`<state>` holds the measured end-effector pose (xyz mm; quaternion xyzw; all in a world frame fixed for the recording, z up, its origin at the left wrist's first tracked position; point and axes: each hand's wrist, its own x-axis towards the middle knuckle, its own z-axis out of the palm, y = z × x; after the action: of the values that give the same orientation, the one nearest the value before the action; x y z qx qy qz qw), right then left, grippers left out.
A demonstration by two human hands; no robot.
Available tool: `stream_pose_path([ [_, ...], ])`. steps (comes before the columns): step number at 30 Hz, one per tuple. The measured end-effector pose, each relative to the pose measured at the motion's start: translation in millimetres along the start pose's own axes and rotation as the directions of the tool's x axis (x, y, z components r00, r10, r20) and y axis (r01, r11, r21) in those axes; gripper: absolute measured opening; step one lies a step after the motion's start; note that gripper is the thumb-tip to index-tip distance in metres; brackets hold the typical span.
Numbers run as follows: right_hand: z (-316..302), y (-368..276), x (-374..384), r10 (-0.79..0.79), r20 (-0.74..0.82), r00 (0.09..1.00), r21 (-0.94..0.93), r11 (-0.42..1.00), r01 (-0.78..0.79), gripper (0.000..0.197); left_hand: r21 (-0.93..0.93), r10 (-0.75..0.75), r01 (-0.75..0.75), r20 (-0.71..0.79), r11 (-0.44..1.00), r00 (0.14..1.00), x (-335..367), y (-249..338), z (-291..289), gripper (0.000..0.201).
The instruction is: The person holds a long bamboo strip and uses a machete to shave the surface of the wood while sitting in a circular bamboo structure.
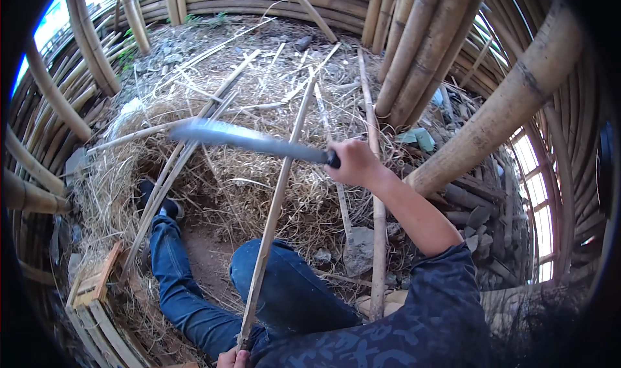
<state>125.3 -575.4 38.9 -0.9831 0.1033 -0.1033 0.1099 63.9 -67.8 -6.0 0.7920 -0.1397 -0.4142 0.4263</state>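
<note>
My right hand (356, 163) is closed round the dark handle of a machete (242, 140), its long blade pointing left and slightly blurred. Low at the bottom edge, my left hand (233, 359) grips the near end of a long, split bamboo strip (275, 206). From there the strip slants up and away past my bent knee. The blade crosses the strip near its upper part; whether they touch I cannot tell. Only the fingers of my left hand show.
Dry shavings (291, 206) cover the ground around my legs. More split strips (171, 174) lie left, and a bamboo pole (378, 251) lies right, beside a grey rock (359, 251). A thick bamboo post (498, 102) leans at right. A wooden slatted stool (97, 290) stands lower left.
</note>
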Motion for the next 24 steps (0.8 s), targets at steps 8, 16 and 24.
stream_pose_path([
  [8,-15,83,39,0.529,-0.022,0.848,-0.193,0.83,-0.523,0.028,-0.004,-0.024,0.024,0.003,1.0,1.0,3,-9,3,0.03],
  [16,35,100,-3,0.673,0.046,0.739,0.143,0.727,-0.671,0.04,-0.078,-0.106,0.103,-0.027,0.992,0.994,-7,-23,7,0.033],
  [24,173,-41,-112,0.592,0.434,0.679,0.776,0.138,-0.615,0.02,-0.048,-0.044,0.041,-0.064,0.998,0.997,-1,-21,13,0.035],
])
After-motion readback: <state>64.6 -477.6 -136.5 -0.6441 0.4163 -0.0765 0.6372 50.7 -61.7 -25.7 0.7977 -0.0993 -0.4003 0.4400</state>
